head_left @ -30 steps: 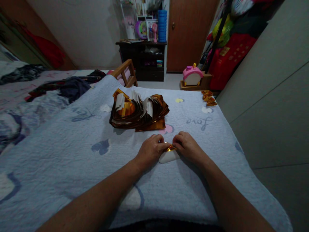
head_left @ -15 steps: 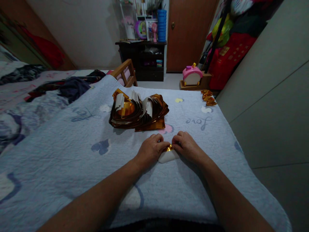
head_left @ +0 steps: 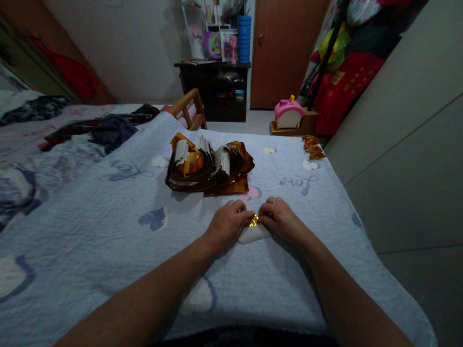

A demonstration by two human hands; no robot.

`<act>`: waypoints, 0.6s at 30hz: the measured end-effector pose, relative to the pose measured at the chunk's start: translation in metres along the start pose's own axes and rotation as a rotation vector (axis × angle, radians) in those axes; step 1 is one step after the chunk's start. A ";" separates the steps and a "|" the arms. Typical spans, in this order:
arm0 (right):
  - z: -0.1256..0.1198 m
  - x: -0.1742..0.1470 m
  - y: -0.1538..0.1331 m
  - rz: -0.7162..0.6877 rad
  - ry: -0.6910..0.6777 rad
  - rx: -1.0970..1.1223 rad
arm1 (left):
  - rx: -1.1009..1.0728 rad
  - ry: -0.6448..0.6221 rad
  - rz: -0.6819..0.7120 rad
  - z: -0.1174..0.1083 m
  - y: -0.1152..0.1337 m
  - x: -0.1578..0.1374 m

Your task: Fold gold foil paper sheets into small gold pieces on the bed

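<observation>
A sheet of gold foil paper [head_left: 253,234], white on its back, lies partly folded on the light blue quilt [head_left: 119,231]. My left hand [head_left: 230,220] pinches its far left part between thumb and fingers. On the right side my right hand [head_left: 279,217] pinches the same sheet, its fingertips close to those of the left. A shiny gold strip shows between the two hands, and the white side faces me. Beyond them rests a thick stack of curled gold foil sheets [head_left: 210,166].
Several folded gold foil pieces [head_left: 313,147] sit at the quilt's far right corner. A wooden chair back [head_left: 191,111] rises at the far edge. Dark clothes [head_left: 112,132] are heaped to the left. A pale cabinet [head_left: 405,183] stands along the right side.
The view has shifted very slightly. Both hands keep their pinch on the foil sheet, with hardly any visible movement.
</observation>
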State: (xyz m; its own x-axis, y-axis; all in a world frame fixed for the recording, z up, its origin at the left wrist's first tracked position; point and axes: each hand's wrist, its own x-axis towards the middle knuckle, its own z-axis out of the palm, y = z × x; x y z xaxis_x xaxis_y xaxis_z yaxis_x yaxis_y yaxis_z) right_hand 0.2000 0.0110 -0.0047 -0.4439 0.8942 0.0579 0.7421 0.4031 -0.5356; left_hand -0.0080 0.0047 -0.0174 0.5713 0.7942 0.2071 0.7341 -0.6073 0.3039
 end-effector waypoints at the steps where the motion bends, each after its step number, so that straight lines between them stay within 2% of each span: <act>1: 0.000 0.000 0.001 0.000 0.000 0.001 | 0.001 -0.002 -0.001 -0.001 0.000 0.000; 10: -0.002 -0.002 0.000 -0.012 0.005 0.013 | -0.005 0.017 0.011 0.001 0.000 0.000; 18: -0.004 -0.003 -0.006 -0.004 0.003 0.001 | -0.098 0.020 -0.029 -0.002 0.002 0.000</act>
State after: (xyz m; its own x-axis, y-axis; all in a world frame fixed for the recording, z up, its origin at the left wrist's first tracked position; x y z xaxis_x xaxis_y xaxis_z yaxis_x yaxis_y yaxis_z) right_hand 0.1992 0.0063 0.0015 -0.4458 0.8929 0.0625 0.7397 0.4069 -0.5360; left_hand -0.0072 0.0037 -0.0154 0.5421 0.8122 0.2155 0.7101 -0.5799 0.3994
